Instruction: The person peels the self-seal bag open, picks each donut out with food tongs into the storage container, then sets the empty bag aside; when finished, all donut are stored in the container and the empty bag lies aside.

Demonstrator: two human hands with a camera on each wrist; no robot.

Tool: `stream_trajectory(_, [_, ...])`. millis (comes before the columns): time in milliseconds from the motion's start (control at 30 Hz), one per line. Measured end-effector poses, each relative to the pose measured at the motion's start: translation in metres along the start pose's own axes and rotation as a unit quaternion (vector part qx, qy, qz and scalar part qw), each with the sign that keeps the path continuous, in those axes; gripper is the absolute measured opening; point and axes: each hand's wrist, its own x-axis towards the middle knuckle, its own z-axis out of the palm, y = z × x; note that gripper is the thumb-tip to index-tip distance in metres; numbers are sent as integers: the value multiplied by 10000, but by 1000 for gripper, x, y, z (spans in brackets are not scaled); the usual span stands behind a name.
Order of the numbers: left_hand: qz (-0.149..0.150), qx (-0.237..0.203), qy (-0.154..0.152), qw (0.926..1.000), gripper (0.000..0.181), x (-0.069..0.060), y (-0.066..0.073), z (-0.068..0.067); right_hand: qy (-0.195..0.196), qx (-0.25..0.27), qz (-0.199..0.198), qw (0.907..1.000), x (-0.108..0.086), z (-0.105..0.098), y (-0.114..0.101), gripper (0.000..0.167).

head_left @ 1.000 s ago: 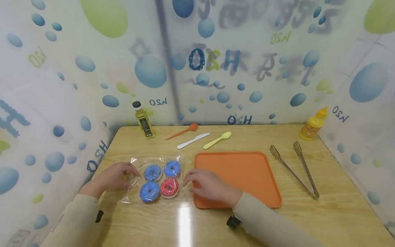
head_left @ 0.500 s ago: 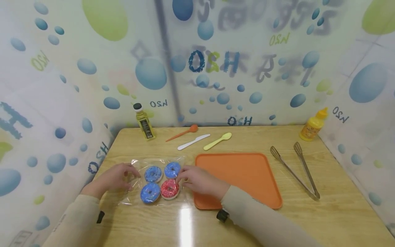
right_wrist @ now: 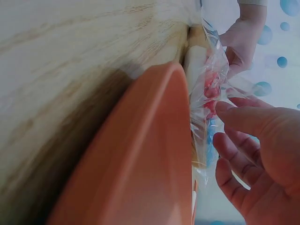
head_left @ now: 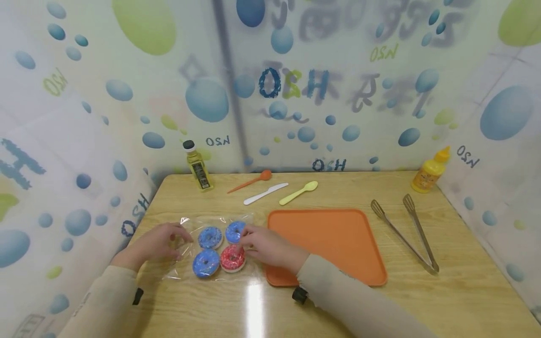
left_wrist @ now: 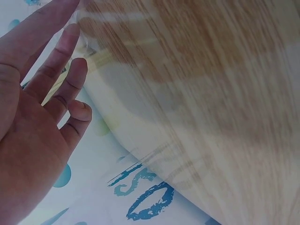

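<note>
A clear plastic bag (head_left: 223, 222) lies flat on the table at the left, with three blue sprinkled donuts (head_left: 205, 263) and a red one (head_left: 230, 262) inside. My right hand (head_left: 266, 245) is over the bag's right part, beside the red donut. Its thumb and index finger pinch a raised fold of film, seen in the right wrist view near the thumb (right_wrist: 243, 117). At the bag's left edge is my left hand (head_left: 158, 241), fingers loosely bent and apart; in the left wrist view its fingertips (left_wrist: 71, 31) are close to the film, and contact is hard to tell.
An orange tray (head_left: 325, 249) sits right of the bag, under the right wrist. Metal tongs (head_left: 407, 239) lie farther right. Behind are an orange spoon (head_left: 253, 180), white knife (head_left: 266, 193), yellow spoon (head_left: 297, 192), oil bottle (head_left: 198, 169) and yellow squeeze bottle (head_left: 428, 174). Walls surround the table.
My right hand has moved left from the bag's right edge to above the red donut and pinches the film there. The left hand has stayed in place.
</note>
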Motion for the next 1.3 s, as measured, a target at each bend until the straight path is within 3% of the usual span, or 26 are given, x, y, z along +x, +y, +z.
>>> stream_trajectory(400, [-80, -11, 9, 10000, 41, 2, -3, 0, 129, -217, 80, 9996, -1, 3, 3, 6])
stream_trajectory(833, [-52, -68, -12, 10000, 40, 2, -2, -1, 534, -318, 371, 9974, -18, -4, 15, 4])
stream_trajectory(1300, [50, -16, 30, 10000, 39, 0, -2, 1, 668, -264, 435, 9965, -36, -8, 29, 4])
